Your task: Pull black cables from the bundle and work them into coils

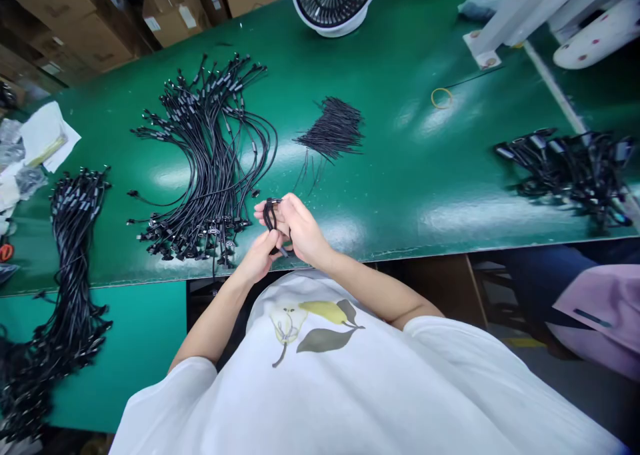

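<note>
A short black cable, folded into a small coil, is held between both hands just above the front edge of the green table. My left hand pinches the lower end of the coil. My right hand has its fingers closed around the coil's upper right side; part of the cable is hidden behind them. Just left of the hands lies a large spread pile of loose black cables with connectors at both ends. Beyond my hands rests a heap of thin black twist ties.
A white fan stands at the back. More cables hang over the left table edge. Coiled cables are heaped at right, near a person's pink garment. A yellow rubber band lies on the table; cardboard boxes stand behind.
</note>
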A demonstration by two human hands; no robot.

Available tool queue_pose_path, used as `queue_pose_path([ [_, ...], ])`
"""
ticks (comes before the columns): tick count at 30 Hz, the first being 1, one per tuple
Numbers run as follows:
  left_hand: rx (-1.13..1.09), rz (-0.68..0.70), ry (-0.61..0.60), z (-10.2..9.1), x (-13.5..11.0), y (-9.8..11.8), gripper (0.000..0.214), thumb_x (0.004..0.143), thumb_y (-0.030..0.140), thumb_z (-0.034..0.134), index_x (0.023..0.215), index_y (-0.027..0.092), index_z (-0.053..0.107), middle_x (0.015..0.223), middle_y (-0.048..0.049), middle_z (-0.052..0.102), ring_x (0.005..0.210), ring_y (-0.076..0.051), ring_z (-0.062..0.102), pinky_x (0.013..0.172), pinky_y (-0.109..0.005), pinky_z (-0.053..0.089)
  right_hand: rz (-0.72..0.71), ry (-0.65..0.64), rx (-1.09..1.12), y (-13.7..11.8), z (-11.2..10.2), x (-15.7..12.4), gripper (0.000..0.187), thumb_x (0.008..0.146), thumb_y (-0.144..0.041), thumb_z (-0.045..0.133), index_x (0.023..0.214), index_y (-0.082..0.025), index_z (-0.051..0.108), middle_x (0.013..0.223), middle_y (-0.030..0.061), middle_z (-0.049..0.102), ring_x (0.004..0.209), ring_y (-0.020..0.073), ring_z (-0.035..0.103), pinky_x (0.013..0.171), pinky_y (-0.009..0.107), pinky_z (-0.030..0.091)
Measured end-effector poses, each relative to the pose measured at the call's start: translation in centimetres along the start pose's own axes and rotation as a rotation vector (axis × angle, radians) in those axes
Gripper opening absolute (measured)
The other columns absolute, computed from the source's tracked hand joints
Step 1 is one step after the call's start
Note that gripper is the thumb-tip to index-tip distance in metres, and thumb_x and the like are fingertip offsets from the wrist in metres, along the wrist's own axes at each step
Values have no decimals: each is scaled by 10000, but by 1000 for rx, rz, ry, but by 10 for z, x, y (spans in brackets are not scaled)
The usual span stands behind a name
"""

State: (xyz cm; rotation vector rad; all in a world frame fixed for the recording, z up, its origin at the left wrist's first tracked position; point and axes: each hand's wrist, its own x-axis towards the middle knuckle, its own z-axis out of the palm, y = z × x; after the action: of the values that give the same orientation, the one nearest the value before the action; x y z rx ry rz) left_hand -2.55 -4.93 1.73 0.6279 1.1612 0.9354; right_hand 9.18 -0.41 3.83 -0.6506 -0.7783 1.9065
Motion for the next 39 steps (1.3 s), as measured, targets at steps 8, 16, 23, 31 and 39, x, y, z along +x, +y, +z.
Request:
queue_pose_path([
  [8, -53, -150, -173, 3, -3, 2, 472, 723, 570, 730, 938, 160, 634, 794, -46, 665, 796, -203, 647, 765, -361, 530, 66, 25, 107, -4, 1, 8, 427, 842, -549, 624, 809, -226, 347, 673, -82, 429, 498, 25, 292, 456, 143, 246],
  [16, 83, -126, -368, 13, -5, 10, 545, 758, 673, 613, 773, 129, 614, 663, -34, 588, 605, -132, 536, 624, -282, 446, 215, -156, 90, -12, -10, 15, 488, 843, -684, 525, 912, -202, 499, 552, -114, 246, 439, 34, 114, 395, 175, 112],
  [23, -121, -282, -359, 8, -9, 10, 423, 793, 536, 673, 900, 130, 620, 809, -48, 587, 730, -157, 584, 680, -298, 495, 283, -192, 158, -16, -17, 23, 543, 818, -737, 500, 758, -205, 406, 521, -123, 186, 429, 24, 69, 377, 142, 101],
  [31, -155, -331, -244, 13, -10, -6, 382, 749, 447, 759, 788, 151, 520, 689, 25, 433, 618, -87, 455, 582, -227, 418, 383, -215, 118, 3, -29, 26, 536, 836, -718, 496, 750, -195, 414, 511, -120, 266, 408, 19, 107, 358, 140, 108],
  [39, -4, -101, -131, 19, 4, -31, 446, 840, 594, 576, 734, 169, 489, 619, 43, 372, 558, -89, 385, 539, -237, 347, 307, 66, 133, -6, -27, 21, 300, 915, -442, 509, 768, -190, 441, 514, -114, 311, 403, 24, 187, 374, 143, 162],
])
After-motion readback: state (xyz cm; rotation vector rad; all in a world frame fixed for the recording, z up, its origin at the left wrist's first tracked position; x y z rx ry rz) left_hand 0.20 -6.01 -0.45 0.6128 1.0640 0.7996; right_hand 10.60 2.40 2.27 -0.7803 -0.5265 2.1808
